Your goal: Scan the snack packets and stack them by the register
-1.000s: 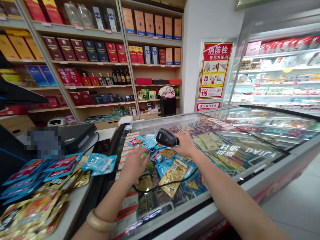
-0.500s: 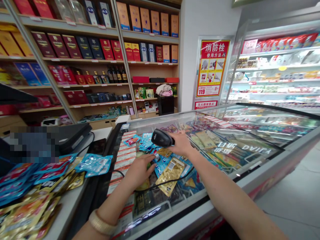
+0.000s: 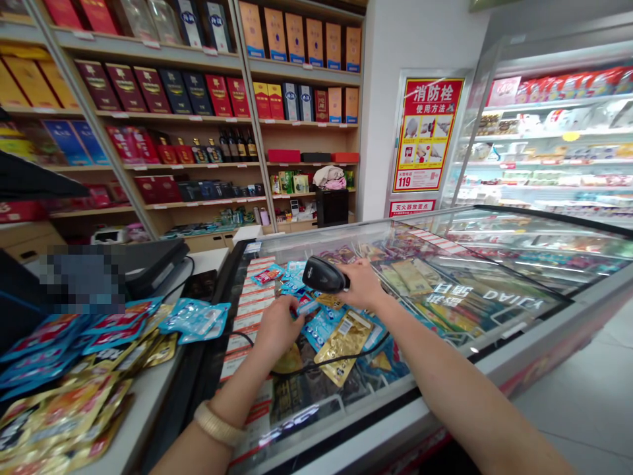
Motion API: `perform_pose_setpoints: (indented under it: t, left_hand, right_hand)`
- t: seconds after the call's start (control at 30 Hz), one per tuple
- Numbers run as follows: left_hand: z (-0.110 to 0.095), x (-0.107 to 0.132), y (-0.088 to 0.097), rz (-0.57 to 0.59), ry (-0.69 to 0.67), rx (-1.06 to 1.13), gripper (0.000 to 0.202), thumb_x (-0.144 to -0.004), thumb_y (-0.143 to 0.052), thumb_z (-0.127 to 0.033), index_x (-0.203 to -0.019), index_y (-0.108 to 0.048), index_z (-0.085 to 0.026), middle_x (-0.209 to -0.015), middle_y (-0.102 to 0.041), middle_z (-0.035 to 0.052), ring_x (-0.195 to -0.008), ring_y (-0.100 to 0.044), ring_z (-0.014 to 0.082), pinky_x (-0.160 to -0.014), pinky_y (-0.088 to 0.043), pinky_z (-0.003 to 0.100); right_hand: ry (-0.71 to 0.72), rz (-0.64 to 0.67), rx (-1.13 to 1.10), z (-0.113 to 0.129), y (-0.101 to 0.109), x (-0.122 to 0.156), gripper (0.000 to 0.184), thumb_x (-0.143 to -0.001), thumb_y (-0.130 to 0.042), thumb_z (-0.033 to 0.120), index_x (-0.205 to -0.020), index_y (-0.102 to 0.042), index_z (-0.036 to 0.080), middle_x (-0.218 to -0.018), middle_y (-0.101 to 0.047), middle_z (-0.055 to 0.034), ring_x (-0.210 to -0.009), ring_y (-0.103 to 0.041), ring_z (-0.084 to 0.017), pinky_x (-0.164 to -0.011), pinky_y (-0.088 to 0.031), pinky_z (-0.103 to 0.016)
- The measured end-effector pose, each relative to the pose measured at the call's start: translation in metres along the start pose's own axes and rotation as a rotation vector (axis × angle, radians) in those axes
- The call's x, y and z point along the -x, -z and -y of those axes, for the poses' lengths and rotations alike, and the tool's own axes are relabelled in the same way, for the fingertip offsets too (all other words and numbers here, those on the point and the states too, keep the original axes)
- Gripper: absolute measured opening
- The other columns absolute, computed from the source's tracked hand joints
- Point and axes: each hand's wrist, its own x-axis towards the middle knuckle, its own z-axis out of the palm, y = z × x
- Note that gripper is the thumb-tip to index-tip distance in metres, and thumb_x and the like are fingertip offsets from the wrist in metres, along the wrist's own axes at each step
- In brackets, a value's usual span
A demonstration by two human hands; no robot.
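My right hand (image 3: 364, 284) is wrapped round the handle of a black barcode scanner (image 3: 322, 274), its head pointing left above the freezer's glass top. Close by, my left hand (image 3: 277, 324) has its thumb and fingers pinched together at the edge of a blue snack packet (image 3: 308, 306). More blue packets (image 3: 295, 276) lie loose on the glass under and behind the scanner. A gold packet (image 3: 344, 343) with a printed barcode rests in front of them, and the scanner's black cable (image 3: 341, 361) runs across it.
On the counter at left, piles of gold packets (image 3: 59, 415) and blue packets (image 3: 195, 319) lie beside a dark phone-like slab (image 3: 200, 285). The glass-topped freezer (image 3: 499, 359) stretches right. Shelves of boxes (image 3: 185, 119) and a lit refrigerated display (image 3: 558, 138) stand behind.
My left hand's fingers have drawn in from spread to pinched at a blue packet. The scanner stays in my right hand at nearly the same place. The view has shifted slightly left.
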Motion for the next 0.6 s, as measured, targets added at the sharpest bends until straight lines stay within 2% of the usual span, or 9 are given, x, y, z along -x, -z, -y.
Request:
perform_pose_setpoints:
  t: [0.1, 0.2, 0.33, 0.47, 0.6]
  left_hand:
    - [0.012, -0.002, 0.011, -0.026, -0.011, 0.100, 0.005, -0.078, -0.054, -0.018, -0.082, -0.054, -0.021, -0.078, -0.066, 0.0022, -0.073, -0.062, 0.0190, -0.069, -0.044, 0.030]
    - [0.024, -0.006, 0.022, -0.143, 0.035, 0.280, 0.006, -0.075, -0.056, -0.019, -0.078, -0.051, -0.022, -0.074, -0.065, 0.0004, -0.073, -0.065, 0.0188, -0.069, -0.048, 0.030]
    - [0.033, -0.011, 0.033, -0.351, 0.230, 0.790, 0.017, -0.070, -0.063, -0.028, -0.078, -0.050, -0.021, -0.075, -0.064, -0.0006, -0.063, -0.063, 0.0156, -0.063, -0.054, 0.031]
    - [0.034, -0.012, 0.037, -0.453, 0.373, 1.232, 0.025, -0.063, -0.069, -0.026, -0.074, -0.048, -0.019, -0.063, -0.056, -0.0049, -0.059, -0.060, 0.0115, -0.073, -0.059, 0.037]
    - [0.031, -0.011, 0.040, -0.450, 0.420, 1.401, 0.022, -0.061, -0.070, -0.021, -0.069, -0.050, -0.017, -0.062, -0.053, -0.0051, -0.059, -0.060, 0.0102, -0.082, -0.059, 0.042]
  right_hand:
    - [-0.010, 0.000, -0.009, -0.001, 0.000, 0.000, 0.023, -0.072, -0.065, 0.039, -0.088, -0.064, 0.022, -0.088, -0.072, -0.0040, -0.086, -0.063, -0.022, -0.083, -0.029, -0.033]
    - [-0.012, -0.008, -0.042, -0.003, 0.002, -0.001, 0.023, -0.070, -0.066, 0.037, -0.087, -0.064, 0.022, -0.091, -0.073, -0.0035, -0.086, -0.063, -0.022, -0.083, -0.029, -0.033]
    - [0.023, -0.019, -0.068, 0.000, 0.003, 0.000, 0.023, -0.070, -0.065, 0.036, -0.088, -0.064, 0.021, -0.091, -0.073, -0.0044, -0.086, -0.063, -0.022, -0.081, -0.029, -0.033]
    - [0.112, -0.012, -0.068, 0.010, 0.002, 0.001, 0.024, -0.070, -0.066, 0.036, -0.089, -0.063, 0.021, -0.086, -0.072, -0.0031, -0.081, -0.062, -0.020, -0.080, -0.027, -0.033]
    - [0.162, 0.011, -0.082, 0.020, -0.002, 0.003, 0.025, -0.070, -0.066, 0.039, -0.088, -0.062, 0.022, -0.084, -0.072, -0.0026, -0.081, -0.062, -0.019, -0.080, -0.026, -0.033]
